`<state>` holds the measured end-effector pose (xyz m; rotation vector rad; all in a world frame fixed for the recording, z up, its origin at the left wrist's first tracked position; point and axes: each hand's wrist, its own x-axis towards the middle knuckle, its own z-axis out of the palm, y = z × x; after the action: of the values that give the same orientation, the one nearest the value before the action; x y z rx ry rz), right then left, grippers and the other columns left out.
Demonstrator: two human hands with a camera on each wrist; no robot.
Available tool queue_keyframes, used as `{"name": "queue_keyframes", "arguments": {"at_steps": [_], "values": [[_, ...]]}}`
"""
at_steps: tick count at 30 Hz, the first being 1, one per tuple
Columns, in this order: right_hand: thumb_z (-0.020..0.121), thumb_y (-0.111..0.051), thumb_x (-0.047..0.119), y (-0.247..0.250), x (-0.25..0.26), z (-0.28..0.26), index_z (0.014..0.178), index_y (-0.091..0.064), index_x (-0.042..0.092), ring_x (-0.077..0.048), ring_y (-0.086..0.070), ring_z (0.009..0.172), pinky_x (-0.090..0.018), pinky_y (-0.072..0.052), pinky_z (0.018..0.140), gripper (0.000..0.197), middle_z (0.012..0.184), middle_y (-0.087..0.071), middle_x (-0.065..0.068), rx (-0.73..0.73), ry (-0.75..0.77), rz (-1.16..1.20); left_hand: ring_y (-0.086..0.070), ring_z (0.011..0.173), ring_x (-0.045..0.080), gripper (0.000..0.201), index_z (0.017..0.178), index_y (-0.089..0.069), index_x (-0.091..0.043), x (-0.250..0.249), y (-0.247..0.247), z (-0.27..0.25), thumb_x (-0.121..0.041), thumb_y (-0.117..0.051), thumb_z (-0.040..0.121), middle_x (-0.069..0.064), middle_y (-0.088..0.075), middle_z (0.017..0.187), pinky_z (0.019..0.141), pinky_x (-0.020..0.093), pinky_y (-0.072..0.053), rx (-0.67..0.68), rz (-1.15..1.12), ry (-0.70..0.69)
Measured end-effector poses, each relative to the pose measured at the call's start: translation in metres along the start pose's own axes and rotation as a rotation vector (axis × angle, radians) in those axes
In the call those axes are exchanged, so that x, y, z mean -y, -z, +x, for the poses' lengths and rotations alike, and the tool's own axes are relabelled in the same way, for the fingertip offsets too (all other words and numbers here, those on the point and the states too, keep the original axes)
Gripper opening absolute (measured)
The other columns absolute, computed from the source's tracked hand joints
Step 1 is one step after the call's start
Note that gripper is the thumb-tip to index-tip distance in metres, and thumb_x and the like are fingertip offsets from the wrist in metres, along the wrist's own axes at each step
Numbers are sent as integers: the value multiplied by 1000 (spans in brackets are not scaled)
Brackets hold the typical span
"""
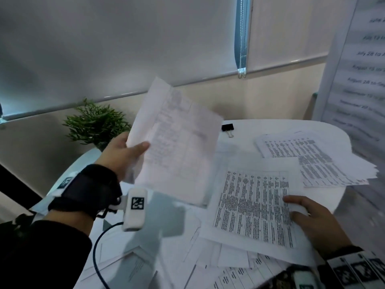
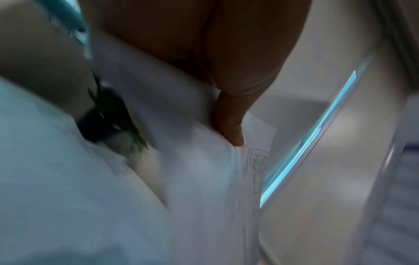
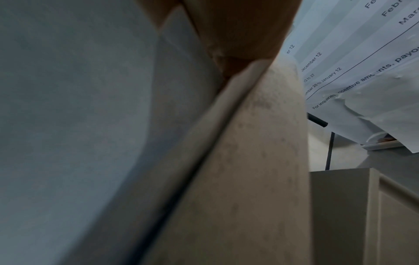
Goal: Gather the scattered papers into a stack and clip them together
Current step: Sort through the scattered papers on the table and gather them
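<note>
My left hand holds a few white sheets up in the air over the table's left side, thumb pressed on their face. The left wrist view shows the same sheets blurred. My right hand grips the right edge of a printed sheet with a table of text, two digits lying on top; the right wrist view shows that sheet's underside raised. More printed sheets lie fanned at the far right, and others are scattered near me. A black binder clip sits at the table's far edge.
The round white table stands against a wall under roller blinds. A small potted plant stands at its far left. A large printed poster leans at the right, close to the table's edge. A cable runs from my left wrist.
</note>
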<state>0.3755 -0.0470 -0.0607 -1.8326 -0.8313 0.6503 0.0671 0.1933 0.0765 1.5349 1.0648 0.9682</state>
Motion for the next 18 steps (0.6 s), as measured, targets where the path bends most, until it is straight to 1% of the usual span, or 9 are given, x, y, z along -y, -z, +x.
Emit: {"name": "queue_keyframes", "arguments": {"at_steps": [2,3,5,6,9,11,13,15,18], "values": [[85,-54,-10,0,0,0,90,-63,30,-17,-58,96,-29,-44,86,41,106,-63,-6,8,-1,17,-70,73,19,20,107,-59,-4,-11,-29,-1,0,-59,88,13,-72,94,66,32,-57,101,-187,17],[86,-53,-9,0,2,-1,91,-64,28,-12,-58,92,-25,-45,80,39,106,-63,-7,18,-12,41,-68,77,25,22,108,-58,-2,-10,-45,-1,-1,-61,87,17,-70,101,71,35,-57,110,-147,45],[88,-53,-8,0,1,0,94,-64,22,-7,-56,88,-17,-42,71,32,107,-62,-7,13,-35,87,-62,84,27,25,109,-51,-3,4,-78,-6,-5,-64,87,20,-64,106,78,41,-52,150,116,115],[89,-53,-6,-1,0,0,94,-64,20,-10,-58,90,-17,-42,71,29,107,-63,-7,-4,-40,89,-59,87,25,25,109,-47,-6,14,-94,-11,-9,-62,89,16,-61,104,77,39,-50,196,281,151],[96,-50,12,-2,4,1,87,-67,18,-21,-61,91,-30,-46,79,20,103,-68,-9,-91,-124,214,-53,92,24,29,117,-37,-8,41,-130,-27,-18,-53,95,7,-49,104,74,29,-38,389,642,207],[97,-46,33,0,14,1,87,-66,13,-22,-63,82,-34,-49,74,30,92,-70,-10,-58,-238,396,-51,91,23,30,118,-33,-8,54,-144,-33,-18,-50,96,9,-50,106,75,28,-38,446,698,194],[90,-54,43,-1,20,3,91,-63,13,-21,-64,84,-39,-51,81,31,89,-70,-6,5,-237,382,-55,95,26,30,120,-33,-9,61,-153,-36,-16,-49,96,15,-56,114,79,30,-42,449,698,180],[79,-73,30,-3,18,3,98,-54,16,-23,-60,95,-39,-48,90,30,102,-65,-7,27,-166,120,-58,103,31,33,124,-33,-9,63,-158,-38,-17,-49,96,17,-57,121,84,34,-45,442,695,163],[75,-70,6,1,18,3,89,-44,23,-24,-54,90,-29,-45,79,35,102,-57,-9,-7,-85,7,-58,96,27,33,119,-35,-13,62,-155,-41,-31,-49,97,11,-58,116,78,31,-42,448,670,159]]}}
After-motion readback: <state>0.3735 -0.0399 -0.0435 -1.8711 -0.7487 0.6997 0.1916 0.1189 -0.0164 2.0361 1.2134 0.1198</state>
